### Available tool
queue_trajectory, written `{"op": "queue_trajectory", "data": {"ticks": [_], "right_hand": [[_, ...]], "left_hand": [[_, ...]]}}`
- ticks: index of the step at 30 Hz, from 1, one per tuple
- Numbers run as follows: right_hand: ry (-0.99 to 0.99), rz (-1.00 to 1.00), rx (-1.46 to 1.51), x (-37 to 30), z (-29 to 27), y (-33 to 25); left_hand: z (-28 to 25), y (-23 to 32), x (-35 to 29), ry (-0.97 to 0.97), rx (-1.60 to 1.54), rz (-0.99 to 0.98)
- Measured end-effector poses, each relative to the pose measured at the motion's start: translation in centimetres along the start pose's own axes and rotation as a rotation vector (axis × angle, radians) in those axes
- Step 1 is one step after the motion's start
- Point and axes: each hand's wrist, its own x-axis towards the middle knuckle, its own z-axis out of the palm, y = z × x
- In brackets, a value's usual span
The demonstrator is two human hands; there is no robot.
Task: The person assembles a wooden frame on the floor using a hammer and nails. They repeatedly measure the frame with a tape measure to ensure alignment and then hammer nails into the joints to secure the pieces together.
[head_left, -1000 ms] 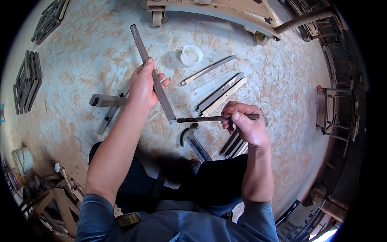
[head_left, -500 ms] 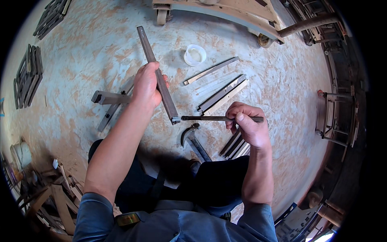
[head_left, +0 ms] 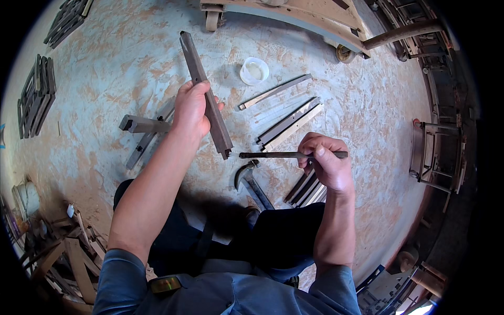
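My left hand [head_left: 192, 109] is closed around the middle of a long dark wooden bar [head_left: 214, 114], held slantwise above the floor. The bar's near end is cut into a small tenon. Between its thumb and fingers, my right hand [head_left: 326, 160] pinches a thin dark brush [head_left: 278, 155], which lies level and points left. The brush's tip is a short gap to the right of the bar's near end. A hammer [head_left: 254, 184] lies on the floor below the brush. Farther off stands a white plastic tub [head_left: 254, 71] with pale liquid in it.
Wooden strips [head_left: 286, 123] lie right of centre, and more dark strips [head_left: 306, 188] by my right knee. Left of my left forearm is a joined wooden piece [head_left: 144, 126]. A wheeled wooden cart [head_left: 289, 16] stands at the back. Scrap wood [head_left: 79, 262] is heaped lower left.
The brush tip has drawn slightly right, away from the bar's end. My left hand has turned the bar a little, so a different face shows.
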Motion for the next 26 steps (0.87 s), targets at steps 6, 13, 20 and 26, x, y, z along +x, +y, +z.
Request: {"op": "queue_trajectory", "data": {"ticks": [6, 13, 20, 26], "right_hand": [[-0.085, 0.069, -0.088, 0.3, 1.1, -0.3], [-0.111, 0.061, -0.324, 0.6, 1.8, -0.4], [-0.08, 0.053, -0.324, 0.9, 2.3, -0.4], [0.302, -0.064, 0.006, 2.4, -3.0, 0.0]], "left_hand": [[0.6, -0.3, -0.5, 0.041, 0.093, 0.032], [1.0, -0.7, -0.8, 0.015, 0.206, 0.087], [0.7, -0.7, -0.6, 0.029, 0.214, 0.094], [0.7, 0.0, -0.4, -0.033, 0.21, 0.063]]}}
